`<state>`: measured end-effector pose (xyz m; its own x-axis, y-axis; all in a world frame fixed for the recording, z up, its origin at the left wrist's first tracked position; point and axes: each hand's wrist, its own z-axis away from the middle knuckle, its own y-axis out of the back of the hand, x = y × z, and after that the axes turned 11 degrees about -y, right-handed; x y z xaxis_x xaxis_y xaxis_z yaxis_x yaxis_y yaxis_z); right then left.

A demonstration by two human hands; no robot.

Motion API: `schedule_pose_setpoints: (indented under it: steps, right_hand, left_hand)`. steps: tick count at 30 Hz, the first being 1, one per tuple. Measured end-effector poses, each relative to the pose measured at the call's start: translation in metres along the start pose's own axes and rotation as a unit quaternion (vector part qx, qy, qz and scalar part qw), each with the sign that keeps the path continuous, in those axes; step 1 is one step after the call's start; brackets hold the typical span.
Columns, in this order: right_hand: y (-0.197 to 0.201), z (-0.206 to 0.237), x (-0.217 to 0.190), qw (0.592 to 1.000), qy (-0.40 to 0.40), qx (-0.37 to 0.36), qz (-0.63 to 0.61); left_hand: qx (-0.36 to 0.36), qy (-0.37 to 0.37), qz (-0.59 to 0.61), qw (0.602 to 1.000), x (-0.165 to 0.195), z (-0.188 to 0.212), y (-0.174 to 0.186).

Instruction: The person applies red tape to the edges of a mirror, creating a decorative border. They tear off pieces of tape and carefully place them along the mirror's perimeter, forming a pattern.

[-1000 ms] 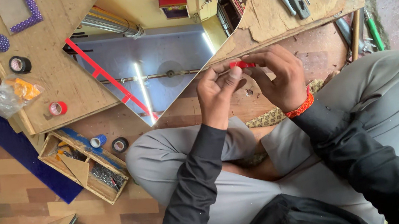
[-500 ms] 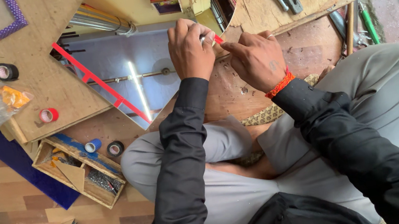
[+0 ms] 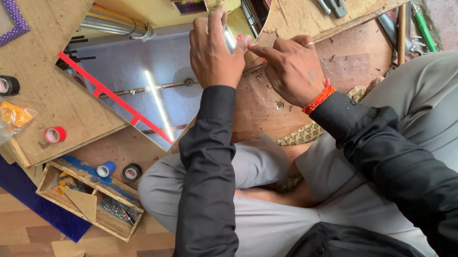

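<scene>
A seated person's left hand [image 3: 217,49] and right hand [image 3: 291,69] meet at the curved edge of a mirror [image 3: 166,65] lying on the floor between plywood boards [image 3: 53,64]. Fingertips of both hands pinch a small red strip [image 3: 240,37] at that edge. A wooden tray [image 3: 87,199] sits by the knee.

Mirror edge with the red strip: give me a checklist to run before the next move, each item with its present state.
1. Left hand on the mirror edge: ok.
2. Right hand forefinger at the same spot: ok.
3. Red strip lying flat along the left edge: ok.
4. Strip end under the fingers: cannot tell, hidden.
5. Red tape roll on the board, apart from both hands: ok.
</scene>
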<state>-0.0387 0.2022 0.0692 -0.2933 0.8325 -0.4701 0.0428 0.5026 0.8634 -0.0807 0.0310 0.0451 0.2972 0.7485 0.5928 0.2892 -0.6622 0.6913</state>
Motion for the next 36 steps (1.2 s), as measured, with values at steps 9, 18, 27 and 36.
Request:
schedule_pose_setpoints:
  steps: [9, 18, 27, 36]
  right_hand:
    - [0.008, -0.003, 0.003, 0.986, -0.115, -0.095, -0.070]
    - [0.007, 0.025, 0.002, 0.786, -0.201, -0.085, -0.579]
    - [-0.019, 0.059, -0.046, 0.772, -0.215, -0.119, -0.586]
    - [-0.022, 0.081, -0.087, 0.799, -0.189, -0.089, -0.564]
  left_hand:
    - [0.008, -0.031, -0.053, 0.998, -0.001, 0.005, -0.008]
    - [-0.030, 0.065, 0.146, 0.987, 0.028, 0.068, 0.014]
    - [0.103, 0.281, 0.568, 0.766, 0.046, 0.140, 0.057]
    - [0.139, 0.396, 0.730, 0.539, 0.037, 0.168, 0.073]
